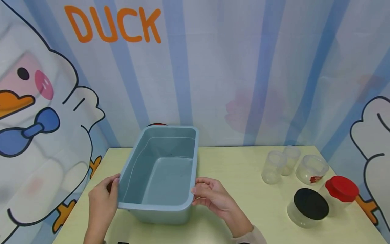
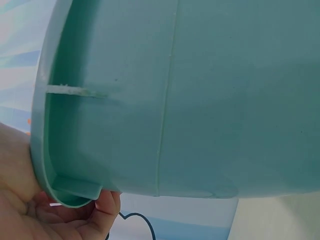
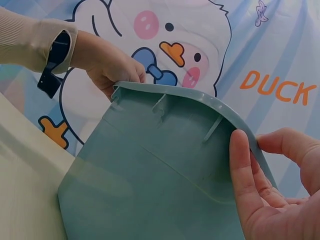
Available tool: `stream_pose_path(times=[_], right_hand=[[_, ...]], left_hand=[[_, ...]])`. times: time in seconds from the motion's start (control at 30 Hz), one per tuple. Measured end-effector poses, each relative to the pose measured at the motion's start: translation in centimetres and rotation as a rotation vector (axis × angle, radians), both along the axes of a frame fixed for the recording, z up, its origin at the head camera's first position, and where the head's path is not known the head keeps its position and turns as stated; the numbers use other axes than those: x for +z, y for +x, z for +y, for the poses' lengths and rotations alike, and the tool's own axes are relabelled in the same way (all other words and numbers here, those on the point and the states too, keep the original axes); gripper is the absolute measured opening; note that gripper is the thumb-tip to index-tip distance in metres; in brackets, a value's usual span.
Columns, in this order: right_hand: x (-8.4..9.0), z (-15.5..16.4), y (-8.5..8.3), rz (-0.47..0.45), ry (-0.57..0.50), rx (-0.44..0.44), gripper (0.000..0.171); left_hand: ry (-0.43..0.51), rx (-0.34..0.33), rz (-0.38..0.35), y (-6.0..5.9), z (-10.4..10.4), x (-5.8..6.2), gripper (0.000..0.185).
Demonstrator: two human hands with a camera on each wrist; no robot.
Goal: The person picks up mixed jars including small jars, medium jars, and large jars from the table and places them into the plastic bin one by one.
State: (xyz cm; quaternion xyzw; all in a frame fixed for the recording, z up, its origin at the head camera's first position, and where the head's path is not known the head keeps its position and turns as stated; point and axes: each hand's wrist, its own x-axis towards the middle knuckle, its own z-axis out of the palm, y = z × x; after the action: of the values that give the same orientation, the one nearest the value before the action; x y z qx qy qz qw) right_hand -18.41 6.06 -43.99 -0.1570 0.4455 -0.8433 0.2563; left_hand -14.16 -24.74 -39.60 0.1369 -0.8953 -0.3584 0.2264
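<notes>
A blue-grey plastic bin (image 1: pixel 166 179) stands on the table in the head view, its inside bare. My left hand (image 1: pixel 103 203) grips the rim at the near left corner, and in the left wrist view its fingers (image 2: pixel 106 212) curl under that rim. On the opposite side my right hand (image 1: pixel 213 196) pinches the rim between thumb and fingers, as the right wrist view shows with fingers (image 3: pixel 242 170) against the outer wall. The bin's outer wall (image 3: pixel 145 175) fills much of both wrist views.
To the right stand two clear narrow jars (image 1: pixel 273 167), a wide clear jar (image 1: pixel 312 166), a black-lidded jar (image 1: pixel 310 205) and a red-lidded jar (image 1: pixel 342 189). A dark and red edge (image 1: pixel 157 124) peeks out behind the bin. A duck-print curtain (image 1: pixel 213 74) hangs behind the table (image 1: pixel 231 162).
</notes>
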Motion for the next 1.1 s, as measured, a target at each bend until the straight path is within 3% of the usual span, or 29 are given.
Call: stream_pose_path(times=[1.1], right_hand=[[0.1, 1.7, 0.2, 0.013, 0.023, 0.002, 0.019]], left_hand=[[0.027, 0.008, -0.015, 0.2, 1.5, -0.1, 0.028]])
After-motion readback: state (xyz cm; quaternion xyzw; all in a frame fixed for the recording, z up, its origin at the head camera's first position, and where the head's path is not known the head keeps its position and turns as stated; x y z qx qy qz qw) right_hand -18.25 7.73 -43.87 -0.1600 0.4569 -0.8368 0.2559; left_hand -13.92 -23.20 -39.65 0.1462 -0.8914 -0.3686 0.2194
